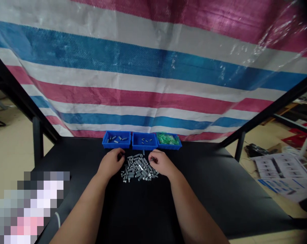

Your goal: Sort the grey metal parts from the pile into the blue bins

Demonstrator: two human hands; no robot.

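Note:
A pile of small grey metal cylinders and screw-like pieces (139, 168) lies on the black table between my hands. My left hand (111, 164) is at the pile's left edge, just in front of the left blue bin (116, 145). Its fingers curl together, and what they hold, if anything, is hidden. At the pile's right side, my right hand (163, 162) is closed with thumb and fingers pinched around a small grey metal piece (154, 159), partly covered by the fingers. One loose piece (143, 152) stands apart behind the pile.
The left bin holds several metal cylinders; the middle blue bin (144, 146) has a few smaller pieces. Green plastic packets (168, 138) fill the right blue bin (170, 146). A striped tarp (153, 78) hangs behind the black table (209, 189). Printed sheets (282, 169) lie at right.

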